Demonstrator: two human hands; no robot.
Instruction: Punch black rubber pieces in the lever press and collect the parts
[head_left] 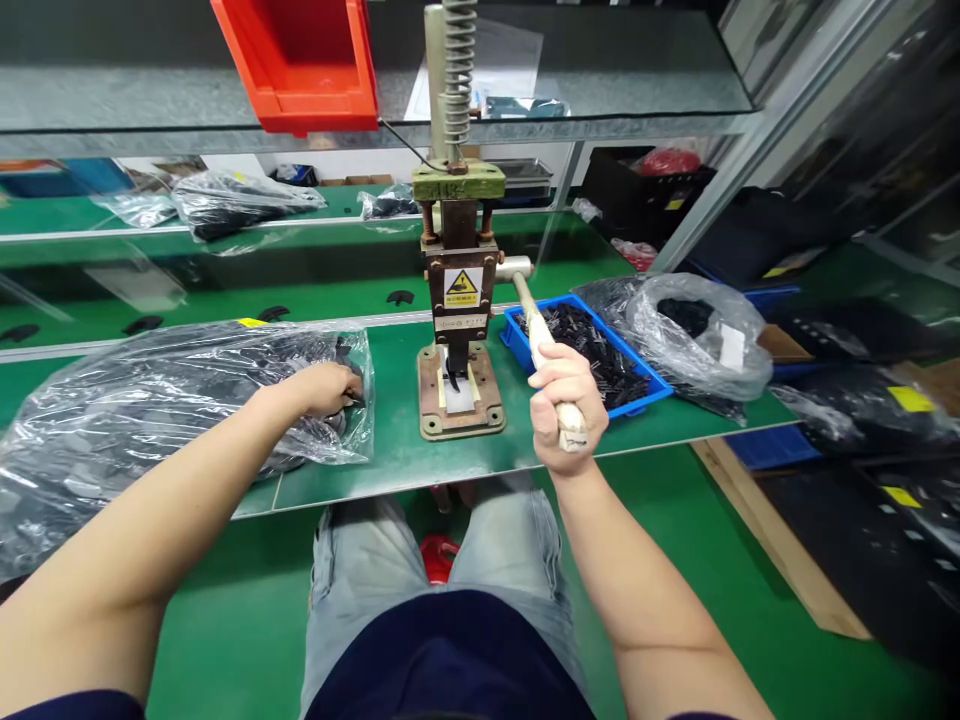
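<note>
My right hand (pixel 568 405) is wrapped round the worn pale lever handle (pixel 534 318) of a hand press (pixel 459 265), to the right of its column. On the press base (pixel 462 415), a small black curved piece (pixel 452 380) sits under the ram. At the mouth of a clear plastic bag (pixel 172 390) full of dark grey parts, my left hand (pixel 330 388) has its fingers curled down among the pieces. What those fingers hold is hidden.
A blue tray (pixel 637 402) of small black parts stands right of the press, beside another clear bag (pixel 697 335). Behind are several black curved pieces (pixel 400 297). An orange-red bin (pixel 304 100) sits on the shelf above. The green table's front edge (pixel 405 485) is close to my legs.
</note>
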